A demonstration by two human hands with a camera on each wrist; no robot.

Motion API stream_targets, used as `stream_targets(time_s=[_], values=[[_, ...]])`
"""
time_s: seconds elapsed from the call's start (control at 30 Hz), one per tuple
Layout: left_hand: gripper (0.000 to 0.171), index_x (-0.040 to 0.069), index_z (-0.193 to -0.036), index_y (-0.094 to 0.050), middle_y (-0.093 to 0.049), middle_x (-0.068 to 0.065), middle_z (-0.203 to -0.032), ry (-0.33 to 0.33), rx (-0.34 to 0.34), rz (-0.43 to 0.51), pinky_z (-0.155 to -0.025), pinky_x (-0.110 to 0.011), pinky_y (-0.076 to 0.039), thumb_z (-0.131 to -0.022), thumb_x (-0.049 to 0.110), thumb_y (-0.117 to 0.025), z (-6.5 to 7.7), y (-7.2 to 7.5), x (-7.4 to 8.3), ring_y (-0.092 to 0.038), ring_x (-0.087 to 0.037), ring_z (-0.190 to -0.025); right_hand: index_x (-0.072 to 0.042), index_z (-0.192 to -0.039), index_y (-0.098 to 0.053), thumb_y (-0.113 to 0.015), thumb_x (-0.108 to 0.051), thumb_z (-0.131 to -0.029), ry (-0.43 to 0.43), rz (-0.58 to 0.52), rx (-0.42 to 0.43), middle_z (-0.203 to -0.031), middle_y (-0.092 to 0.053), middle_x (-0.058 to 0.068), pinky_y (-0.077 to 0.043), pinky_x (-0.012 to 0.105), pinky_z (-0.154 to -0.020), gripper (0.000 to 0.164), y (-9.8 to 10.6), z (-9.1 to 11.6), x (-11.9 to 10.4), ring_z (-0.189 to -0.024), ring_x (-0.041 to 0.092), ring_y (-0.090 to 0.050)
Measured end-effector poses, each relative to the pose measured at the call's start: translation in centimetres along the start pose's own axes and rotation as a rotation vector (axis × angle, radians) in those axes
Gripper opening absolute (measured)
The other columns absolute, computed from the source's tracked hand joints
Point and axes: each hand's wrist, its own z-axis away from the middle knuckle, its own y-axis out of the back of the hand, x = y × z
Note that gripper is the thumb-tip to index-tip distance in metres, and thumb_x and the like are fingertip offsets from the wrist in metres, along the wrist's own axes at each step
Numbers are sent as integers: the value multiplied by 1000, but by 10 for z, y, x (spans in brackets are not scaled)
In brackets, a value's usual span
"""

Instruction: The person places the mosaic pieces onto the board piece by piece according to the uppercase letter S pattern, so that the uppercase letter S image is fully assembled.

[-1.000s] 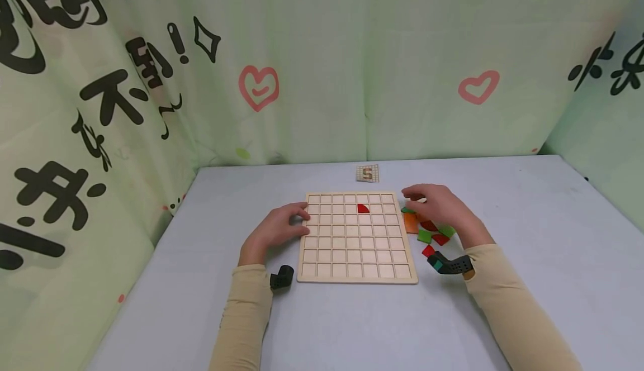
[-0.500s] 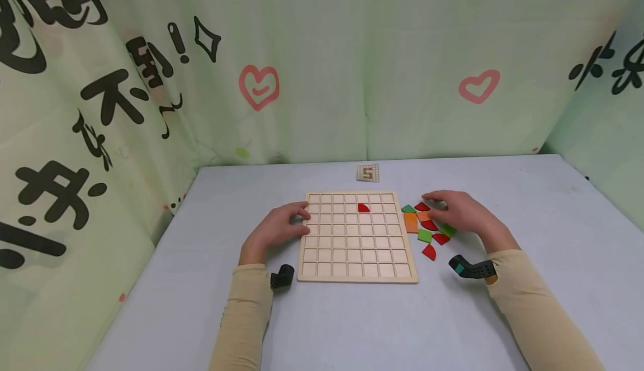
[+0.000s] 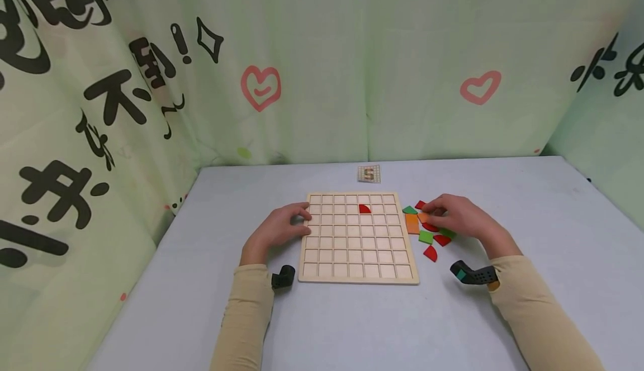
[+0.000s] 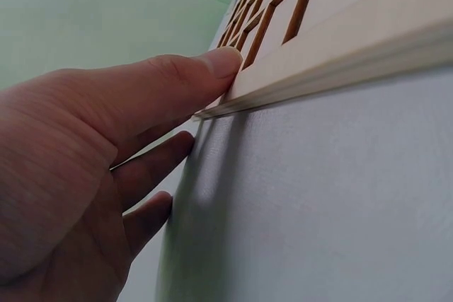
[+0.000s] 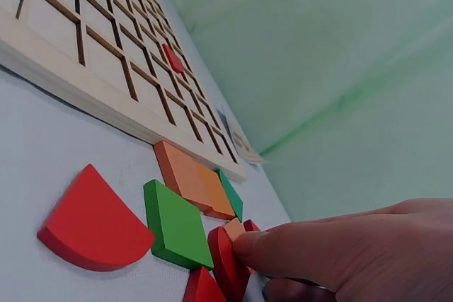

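Observation:
A wooden grid board (image 3: 352,237) lies on the table, with one red quarter-circle block (image 3: 364,209) in a cell of its upper part. My left hand (image 3: 276,228) rests at the board's left edge; in the left wrist view the thumb (image 4: 177,79) touches the rim while the other fingers stay loosely extended. Right of the board, my right hand (image 3: 460,214) pinches a small orange block (image 3: 424,217) among the loose pieces. The right thumb (image 5: 276,245) shows against it, but the index fingertip's contact is hidden. Red blocks (image 5: 92,228) and a green square block (image 5: 177,228) lie close by.
Larger orange pieces (image 3: 412,224) and a green triangle block (image 3: 410,210) lie against the board's right side. A small patterned card (image 3: 369,174) is behind the board. Pale green curtains (image 3: 322,80) rise at the table's back and sides.
My right hand moved right, away from the board's edge, then slightly down and left onto the orange block. The left hand and board stay put.

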Motion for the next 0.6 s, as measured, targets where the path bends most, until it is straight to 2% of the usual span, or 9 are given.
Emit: stream_targets(time_s=[0.2,0.43,0.6], values=[[25,8,-114,-68,-47,-5,-156,-5,3,2,-123,-44,-30,-91,16,-73,0,-1,-2,-34,-28,-150,0,-120,-69,-68,-21,-94,-8,1,-3,-115,-64,21,-58,46,-85,34,-4,-2,-1,-100,32,-58],[25,8,-114,-68,-46,-5,-156,-8,7,-17,-123,-44,-30,-91,16,-73,0,-1,-1,-34,-28,-150,1,-118,-69,-68,-19,-95,-9,10,11,-107,-66,18,-57,36,-74,31,-3,-6,-1,-93,28,-58],[25,9,-114,-68,-46,-5,-156,-14,9,-21,-123,-44,-31,-91,16,-73,0,0,-1,-35,-28,-149,3,-120,-68,-65,-20,-97,-56,7,10,-111,-66,21,-57,39,-78,33,-1,-9,1,-96,31,-58]])
